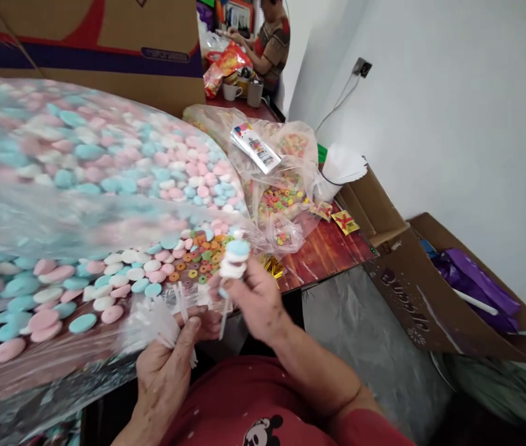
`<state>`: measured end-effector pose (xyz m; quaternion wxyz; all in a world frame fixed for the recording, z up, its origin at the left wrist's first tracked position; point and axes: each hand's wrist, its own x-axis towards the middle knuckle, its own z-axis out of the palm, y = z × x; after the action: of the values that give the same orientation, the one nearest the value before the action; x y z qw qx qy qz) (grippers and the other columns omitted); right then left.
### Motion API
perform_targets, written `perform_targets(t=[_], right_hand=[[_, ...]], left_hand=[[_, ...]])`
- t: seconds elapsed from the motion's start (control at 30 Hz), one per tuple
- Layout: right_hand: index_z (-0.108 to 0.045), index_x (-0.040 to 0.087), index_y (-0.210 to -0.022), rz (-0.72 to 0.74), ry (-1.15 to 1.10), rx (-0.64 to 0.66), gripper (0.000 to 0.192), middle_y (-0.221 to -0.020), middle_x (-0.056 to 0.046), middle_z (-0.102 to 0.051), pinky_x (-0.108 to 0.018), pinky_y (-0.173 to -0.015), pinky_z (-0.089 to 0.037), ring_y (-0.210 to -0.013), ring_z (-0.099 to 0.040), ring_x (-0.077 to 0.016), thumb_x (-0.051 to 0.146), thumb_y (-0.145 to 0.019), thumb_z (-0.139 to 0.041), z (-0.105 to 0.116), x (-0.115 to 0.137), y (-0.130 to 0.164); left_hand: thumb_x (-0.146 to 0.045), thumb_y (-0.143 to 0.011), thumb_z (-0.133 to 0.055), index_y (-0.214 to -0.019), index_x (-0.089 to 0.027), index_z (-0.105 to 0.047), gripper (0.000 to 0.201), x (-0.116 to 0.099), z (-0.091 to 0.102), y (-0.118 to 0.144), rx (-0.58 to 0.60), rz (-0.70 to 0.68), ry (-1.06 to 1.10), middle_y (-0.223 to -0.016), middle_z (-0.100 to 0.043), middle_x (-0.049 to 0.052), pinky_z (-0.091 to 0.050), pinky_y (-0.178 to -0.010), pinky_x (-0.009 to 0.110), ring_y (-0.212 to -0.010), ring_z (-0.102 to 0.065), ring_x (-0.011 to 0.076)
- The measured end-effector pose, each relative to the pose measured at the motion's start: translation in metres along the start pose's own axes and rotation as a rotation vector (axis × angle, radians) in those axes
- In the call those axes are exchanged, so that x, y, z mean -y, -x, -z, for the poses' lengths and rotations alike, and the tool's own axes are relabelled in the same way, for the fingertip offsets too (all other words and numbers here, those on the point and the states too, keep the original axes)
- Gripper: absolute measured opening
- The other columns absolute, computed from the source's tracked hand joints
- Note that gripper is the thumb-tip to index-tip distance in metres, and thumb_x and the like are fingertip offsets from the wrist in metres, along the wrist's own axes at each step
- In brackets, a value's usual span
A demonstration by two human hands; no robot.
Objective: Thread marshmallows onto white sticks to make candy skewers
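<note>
At the counter's near edge, the right hand (pixel 256 297) has its grip clamped on a small stack of candies (pixel 235 259); the left hand (pixel 167 365) pinches a bunch of clear wrappers (pixel 151 319) beside it.

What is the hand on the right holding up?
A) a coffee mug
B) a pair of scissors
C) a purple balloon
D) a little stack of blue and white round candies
D: the right hand pinches a small stack of candies, blue on top and white below, above the table edge.
</note>
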<state>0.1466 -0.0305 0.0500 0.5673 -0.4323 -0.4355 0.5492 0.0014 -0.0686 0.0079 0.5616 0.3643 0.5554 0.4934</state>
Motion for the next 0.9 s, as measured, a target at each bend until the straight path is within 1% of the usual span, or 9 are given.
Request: perform_targets(t=[0.1,0.23,0.3,0.4,0.5,0.6,0.7,0.77,0.9], right_hand=[[-0.063,0.020,-0.094,0.136,0.204,-0.289,0.024,-0.074,0.001,-0.065,-0.026,-0.054,-0.047,-0.057,-0.056,-0.0122,0.039,-0.080,-0.064,0.066,0.026,-0.012],[-0.067,0.018,-0.098,0.238,1.013,-0.646,0.024,-0.072,0.001,-0.065,-0.026,-0.059,-0.040,-0.060,-0.052,-0.0132,0.033,-0.079,-0.065,0.177,0.041,-0.023],[-0.067,0.018,-0.085,0.293,1.256,-0.694,0.012,-0.069,-0.002,-0.064,-0.027,-0.058,-0.034,-0.060,-0.050,-0.0136,0.028,-0.078,-0.066,0.221,0.036,-0.025],[-0.061,0.020,-0.071,0.331,1.310,-0.700,0.009,-0.066,-0.003,-0.062,-0.029,-0.057,-0.030,-0.059,-0.046,-0.0128,0.023,-0.078,-0.066,0.260,0.023,-0.029],[-0.061,0.020,-0.072,0.396,1.334,-0.690,0.011,-0.069,-0.005,-0.061,-0.030,-0.059,-0.033,-0.065,-0.050,-0.0144,0.026,-0.078,-0.068,0.276,0.015,-0.034],[-0.064,0.018,-0.087,0.475,1.339,-0.691,0.017,-0.082,-0.009,-0.063,-0.034,-0.070,-0.041,-0.083,-0.057,-0.0220,0.032,-0.078,-0.070,0.273,0.019,-0.040],[-0.062,0.023,-0.107,0.588,1.332,-0.685,0.023,-0.100,-0.013,-0.064,-0.046,-0.087,-0.045,-0.103,-0.057,-0.0302,0.033,-0.087,-0.061,0.238,0.026,-0.039],[-0.059,0.025,-0.119,0.718,1.333,-0.605,0.028,-0.107,-0.014,-0.064,-0.051,-0.092,-0.044,-0.105,-0.057,-0.0313,0.028,-0.091,-0.054,0.193,0.026,-0.029],[-0.047,0.021,-0.137,0.960,1.142,-0.213,0.044,-0.111,-0.013,-0.065,-0.046,-0.094,-0.048,-0.107,-0.058,-0.0273,0.027,-0.093,-0.049,0.076,0.007,0.003]], left_hand=[[-0.046,-0.067,-0.079,-0.088,-0.016,-0.068,0.038,-0.005,-0.003,0.000,0.003,0.109,0.139,-0.072,-0.070,0.003,-0.052,-0.045,0.026,-0.053,-0.061,0.0162],[-0.047,-0.065,-0.080,-0.085,-0.014,-0.065,0.041,-0.016,-0.001,0.001,0.053,0.258,0.187,-0.050,-0.053,-0.005,-0.025,-0.031,0.014,-0.034,-0.033,0.0036],[-0.050,-0.065,-0.079,-0.085,-0.014,-0.065,0.043,-0.019,0.001,0.001,0.093,0.329,0.201,-0.049,-0.051,-0.006,-0.022,-0.032,0.013,-0.034,-0.028,0.0017],[-0.051,-0.067,-0.078,-0.088,-0.015,-0.065,0.044,-0.018,0.002,0.000,0.162,0.407,0.241,-0.052,-0.053,-0.005,-0.022,-0.032,0.013,-0.033,-0.027,0.0016],[-0.050,-0.069,-0.077,-0.087,-0.015,-0.064,0.041,-0.018,0.001,-0.001,0.187,0.420,0.283,-0.053,-0.054,-0.004,-0.023,-0.032,0.014,-0.034,-0.029,0.0025],[-0.047,-0.070,-0.077,-0.083,-0.014,-0.064,0.038,-0.020,0.002,-0.002,0.181,0.408,0.308,-0.052,-0.053,-0.004,-0.025,-0.033,0.015,-0.034,-0.030,0.0031],[-0.043,-0.071,-0.078,-0.081,-0.014,-0.064,0.034,-0.025,0.000,-0.005,0.150,0.373,0.359,-0.051,-0.051,-0.004,-0.026,-0.033,0.015,-0.036,-0.031,0.0036],[-0.041,-0.070,-0.080,-0.079,-0.015,-0.064,0.032,-0.031,-0.003,-0.010,0.117,0.321,0.419,-0.051,-0.050,-0.004,-0.030,-0.034,0.015,-0.038,-0.034,0.0046],[-0.040,-0.068,-0.082,-0.075,-0.016,-0.062,0.032,-0.050,-0.016,-0.016,0.033,0.201,0.547,-0.056,-0.051,-0.004,-0.041,-0.041,0.017,-0.046,-0.044,0.0071]])
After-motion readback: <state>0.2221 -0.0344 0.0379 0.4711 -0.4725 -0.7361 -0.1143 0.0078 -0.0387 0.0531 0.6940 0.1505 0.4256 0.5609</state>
